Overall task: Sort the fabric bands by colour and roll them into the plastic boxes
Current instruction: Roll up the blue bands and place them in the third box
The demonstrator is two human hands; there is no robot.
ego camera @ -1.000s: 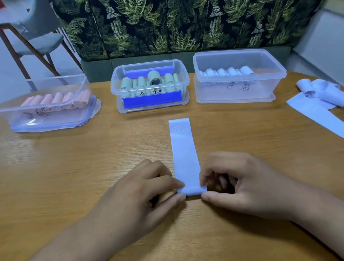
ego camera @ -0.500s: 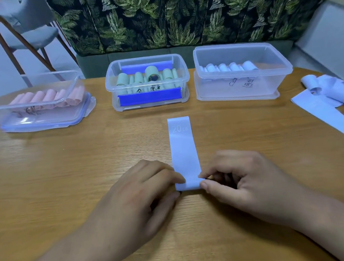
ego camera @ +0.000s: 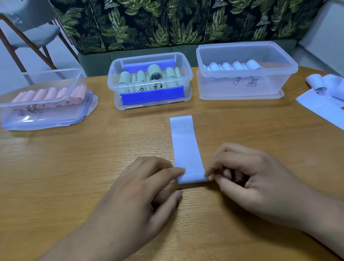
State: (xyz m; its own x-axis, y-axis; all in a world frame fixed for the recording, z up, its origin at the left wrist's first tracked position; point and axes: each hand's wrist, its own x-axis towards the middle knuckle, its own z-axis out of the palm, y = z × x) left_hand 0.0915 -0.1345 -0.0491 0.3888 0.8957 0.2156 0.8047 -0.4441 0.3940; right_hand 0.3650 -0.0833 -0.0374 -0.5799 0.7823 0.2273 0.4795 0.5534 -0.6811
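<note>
A light blue band (ego camera: 185,147) marked "20 LB" lies flat on the wooden table (ego camera: 70,175), running away from me. Its near end is turned over into a small roll. My left hand (ego camera: 142,193) pinches the roll's left side and my right hand (ego camera: 251,184) pinches its right side. Behind stand three clear plastic boxes: the left box (ego camera: 37,119) holds pink rolls, the middle box (ego camera: 186,69) holds green rolls, the right box (ego camera: 244,86) holds light blue rolls.
Several loose light blue bands (ego camera: 328,96) lie in a heap at the table's right edge. A leaf-patterned sofa (ego camera: 181,18) stands behind the table and a wooden chair (ego camera: 22,28) at the back left.
The near end of the blue band has rolled a little further away from me, so the flat part is shorter. Both hands moved forward with it.
</note>
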